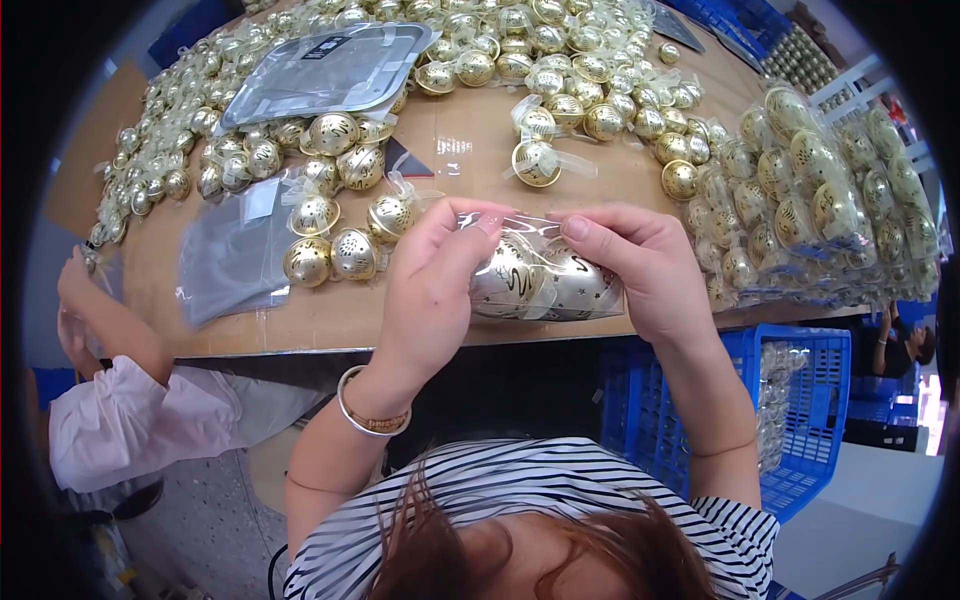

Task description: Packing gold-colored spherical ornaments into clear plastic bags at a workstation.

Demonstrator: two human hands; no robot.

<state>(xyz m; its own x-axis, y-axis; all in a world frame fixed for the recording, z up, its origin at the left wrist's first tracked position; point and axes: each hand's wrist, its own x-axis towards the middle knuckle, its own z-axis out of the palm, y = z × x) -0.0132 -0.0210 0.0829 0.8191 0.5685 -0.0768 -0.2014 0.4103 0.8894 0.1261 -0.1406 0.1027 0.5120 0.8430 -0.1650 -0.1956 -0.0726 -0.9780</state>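
Between my hands, just past the table's near edge, is a clear plastic bag [590, 305] with gold patterned ball ornaments [515, 280] inside. My left hand [440, 275] pinches one upper corner of the bag between thumb and fingers. On the opposite upper corner, my right hand [640, 260] has a similar pinch. The bag's top edge is stretched between the two thumbs. To the left of my left hand lie several loose gold balls [353, 254] with pale ribbons. A single ball [536, 163] rests beyond the bag.
Flat empty plastic bags [225, 250] lie at left. Beyond, a plastic-wrapped tray [325, 72] sits among many gold balls. Packed bags of balls are stacked [790, 200] at right. A blue crate [800, 400] stands below on the right. A co-worker's arm [125, 320] reaches in at left.
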